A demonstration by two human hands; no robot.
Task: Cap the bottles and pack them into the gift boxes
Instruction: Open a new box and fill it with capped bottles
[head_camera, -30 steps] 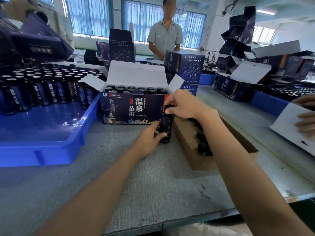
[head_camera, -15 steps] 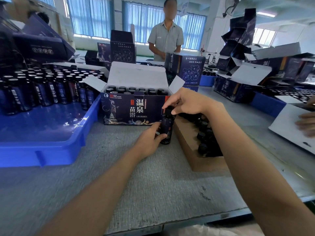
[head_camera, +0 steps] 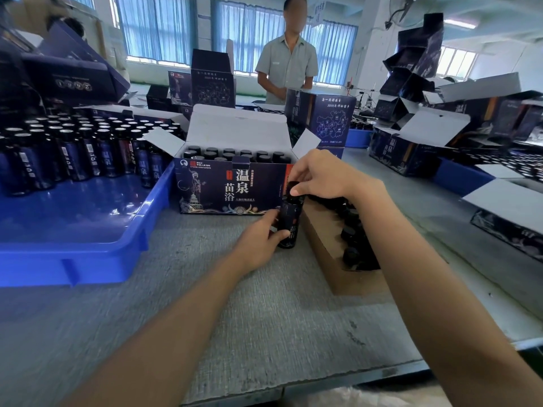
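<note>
Head view: left hand (head_camera: 258,245) grip wraps bottle (head_camera: 289,221) body; right hand (head_camera: 320,176) fingertips pinch cap (head_camera: 293,190).

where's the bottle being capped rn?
Head view, centre: the bottle stands upright on the table between the open gift box on its left and the cardboard box on its right, left hand gripping its body, right hand on its cap.

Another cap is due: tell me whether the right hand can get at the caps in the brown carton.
Probably yes: the brown carton is open-topped, beside the right hand, nothing covering its caps. The hand must first release the cap on the bottle.
</note>
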